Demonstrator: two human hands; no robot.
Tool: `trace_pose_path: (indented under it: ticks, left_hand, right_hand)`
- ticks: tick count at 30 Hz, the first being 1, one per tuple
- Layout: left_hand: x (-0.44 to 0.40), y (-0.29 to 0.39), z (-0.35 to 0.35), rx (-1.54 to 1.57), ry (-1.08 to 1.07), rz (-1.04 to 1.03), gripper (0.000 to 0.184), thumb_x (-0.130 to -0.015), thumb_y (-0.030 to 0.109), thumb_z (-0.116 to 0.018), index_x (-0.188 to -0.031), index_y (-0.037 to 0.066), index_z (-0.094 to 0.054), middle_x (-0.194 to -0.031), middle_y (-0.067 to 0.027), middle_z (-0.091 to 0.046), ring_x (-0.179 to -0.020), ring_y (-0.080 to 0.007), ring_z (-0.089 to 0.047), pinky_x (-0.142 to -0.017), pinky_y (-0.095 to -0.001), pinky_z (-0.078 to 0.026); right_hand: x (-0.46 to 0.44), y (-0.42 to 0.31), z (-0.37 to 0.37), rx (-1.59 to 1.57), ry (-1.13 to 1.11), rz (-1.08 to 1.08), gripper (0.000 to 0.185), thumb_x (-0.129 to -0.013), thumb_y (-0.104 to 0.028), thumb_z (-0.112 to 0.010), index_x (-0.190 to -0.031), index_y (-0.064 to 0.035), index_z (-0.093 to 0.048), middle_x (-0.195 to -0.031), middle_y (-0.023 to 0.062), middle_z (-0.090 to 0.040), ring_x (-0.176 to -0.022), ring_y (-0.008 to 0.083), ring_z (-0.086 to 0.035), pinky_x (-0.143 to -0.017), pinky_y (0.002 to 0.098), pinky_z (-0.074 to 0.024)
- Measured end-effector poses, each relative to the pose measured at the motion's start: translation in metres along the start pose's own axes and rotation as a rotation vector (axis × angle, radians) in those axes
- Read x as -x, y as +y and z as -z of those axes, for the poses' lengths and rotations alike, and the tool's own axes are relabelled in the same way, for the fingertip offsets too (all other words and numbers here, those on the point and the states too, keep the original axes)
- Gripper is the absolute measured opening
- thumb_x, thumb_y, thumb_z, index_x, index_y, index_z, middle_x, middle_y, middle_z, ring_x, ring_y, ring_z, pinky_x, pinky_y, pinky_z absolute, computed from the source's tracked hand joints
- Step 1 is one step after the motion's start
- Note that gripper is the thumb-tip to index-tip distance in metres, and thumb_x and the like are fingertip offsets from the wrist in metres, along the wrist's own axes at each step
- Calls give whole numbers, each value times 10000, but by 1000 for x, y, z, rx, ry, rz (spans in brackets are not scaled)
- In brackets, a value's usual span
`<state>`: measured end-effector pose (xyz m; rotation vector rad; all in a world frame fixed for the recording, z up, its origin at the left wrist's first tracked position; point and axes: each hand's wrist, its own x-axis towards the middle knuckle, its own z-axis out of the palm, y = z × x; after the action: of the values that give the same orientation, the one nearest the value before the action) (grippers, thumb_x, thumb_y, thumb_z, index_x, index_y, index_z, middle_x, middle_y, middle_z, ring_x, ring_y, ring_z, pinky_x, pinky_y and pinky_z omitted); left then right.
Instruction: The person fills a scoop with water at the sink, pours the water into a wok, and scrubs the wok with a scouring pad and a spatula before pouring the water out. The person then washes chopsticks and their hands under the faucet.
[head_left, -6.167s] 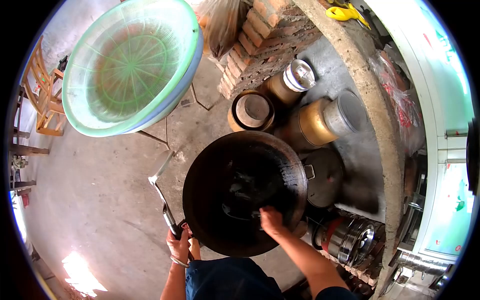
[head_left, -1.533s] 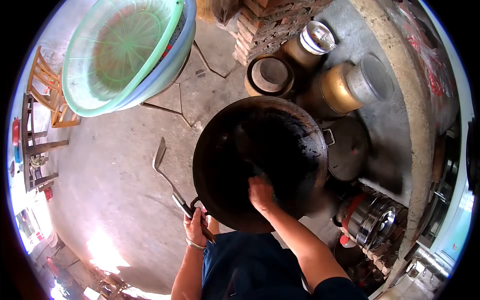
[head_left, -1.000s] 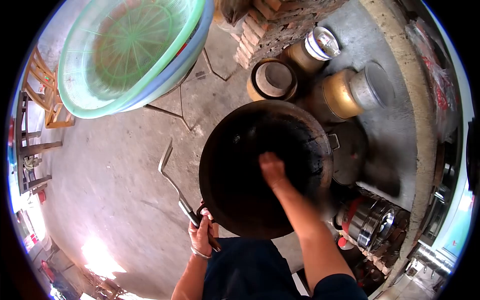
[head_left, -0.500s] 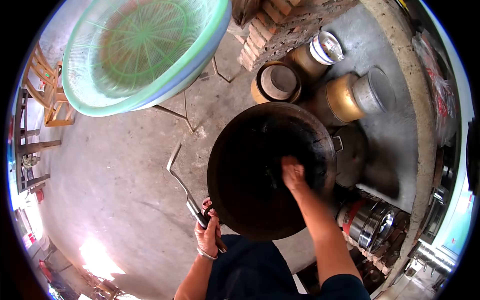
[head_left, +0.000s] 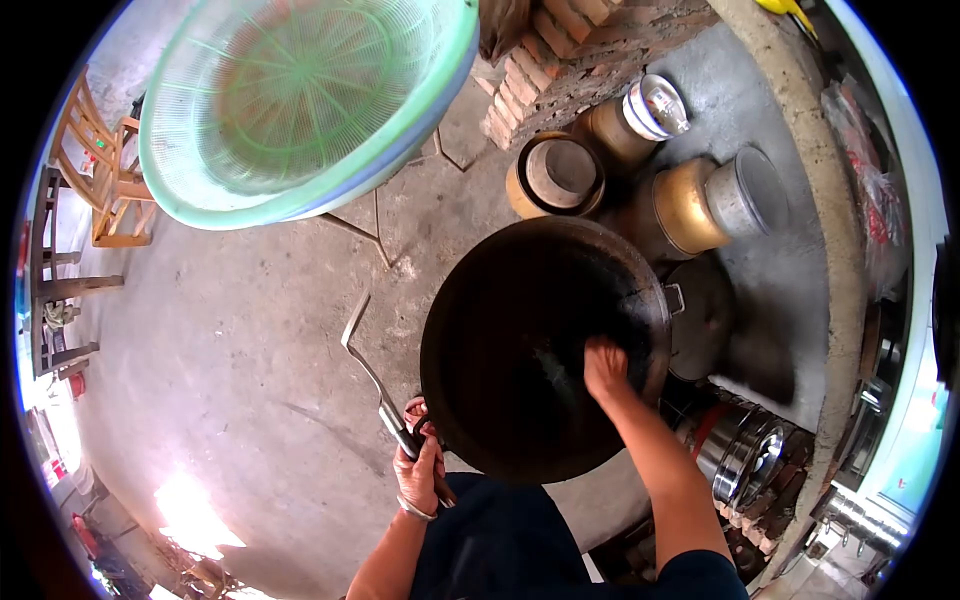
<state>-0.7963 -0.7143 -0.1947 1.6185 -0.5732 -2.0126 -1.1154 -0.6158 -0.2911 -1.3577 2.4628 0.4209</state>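
Observation:
A large, dark wok (head_left: 500, 400) is tilted up in front of me, its blackened inside facing me. My left hand (head_left: 420, 468) is closed around the ring handle at the wok's lower left rim. The same hand holds a long-handled spatula (head_left: 385, 400), whose bent metal end points up and away over the floor. Inside the wok, toward its right side, is my right hand (head_left: 606, 370), with fingers curled down at the dark surface. Whatever those fingers hold, if anything, is hidden.
A green mesh basket (head_left: 300, 70) rests on a metal-legged stand at upper left. Brass-coloured pots (head_left: 690, 208) and a brick stack (head_left: 560, 70) lie beyond the wok. Steel pots (head_left: 735, 455) are at right, beside a curved concrete ledge (head_left: 848, 250). A wooden chair (head_left: 105, 180) stands far left.
My right hand has moved right and slightly toward me across the wok's inside. My left hand keeps its hold on the wok handle and spatula. The view has shifted slightly.

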Motion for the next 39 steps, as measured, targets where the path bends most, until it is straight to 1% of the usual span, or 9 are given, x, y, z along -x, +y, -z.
trace_pose_path:
  ticks: [6,13,16,22,26,28,30,32,39]
  left_hand:
    - [-2,-8,4,8,5,-20,79,-840,74,-564,-911,76,-529,-627,15,-498,-468,-53,-435,-401,-173,-350]
    - [-5,-6,3,8,0,-20,58,-844,78,-567,-875,79,-518,-613,8,-499,-457,-55,-431,-398,-179,-352]
    - [-4,-10,5,8,2,-16,62,-843,82,-570,-876,80,-518,-616,9,-499,-457,-54,-431,-398,-178,-353]
    - [-6,-4,4,-41,-28,-9,63,-842,87,-574,-881,81,-524,-610,10,-506,-452,-54,-432,-402,-177,-348]
    - [-3,-11,12,-9,-30,-6,57,-846,91,-570,-874,78,-521,-616,5,-503,-446,-56,-422,-396,-182,-337]
    - [-5,-20,12,46,-42,-38,49,-863,105,-555,-893,71,-535,-633,8,-495,-451,-53,-407,-393,-181,-318]
    - [-5,-17,11,77,-3,2,81,-833,74,-577,-854,82,-500,-605,-1,-504,-442,-60,-430,-387,-187,-345]
    - [-5,-18,12,69,-31,-9,76,-836,67,-572,-866,80,-503,-602,3,-501,-444,-58,-430,-388,-183,-344]
    - [0,-9,4,18,-35,-41,82,-850,100,-573,-917,59,-549,-690,5,-542,-447,-52,-431,-398,-185,-349]
  right_hand:
    - [0,-127,17,-433,-84,123,163,-738,-15,-473,-836,-29,-603,-905,225,-603,-823,339,-612,-634,466,-482]
    - [-27,-78,3,-256,-43,19,146,-699,-31,-527,-832,-12,-585,-832,190,-613,-761,331,-618,-635,415,-510]
    - [1,-135,16,-253,47,252,236,-681,-23,-514,-903,19,-579,-869,238,-605,-794,374,-607,-707,468,-492]
    - [-61,-73,20,-242,20,3,106,-760,-15,-491,-771,-17,-597,-818,168,-627,-748,321,-623,-640,412,-506]
    - [9,-47,-8,-152,-264,-89,154,-747,-3,-491,-864,-5,-591,-893,191,-617,-825,341,-613,-675,421,-497]
    - [48,-79,-23,-123,345,165,170,-741,-3,-488,-887,-7,-575,-933,211,-601,-864,354,-601,-740,442,-480]
    - [30,-123,25,-272,-338,128,181,-740,-5,-493,-907,-7,-562,-959,223,-589,-879,363,-591,-771,455,-466]
    - [-9,-122,16,-314,-45,121,150,-740,-7,-506,-878,-17,-564,-856,183,-612,-742,348,-614,-659,386,-511]
    - [19,-51,-18,-242,-104,-169,170,-764,-70,-511,-915,-8,-560,-913,221,-595,-800,327,-618,-651,444,-501]
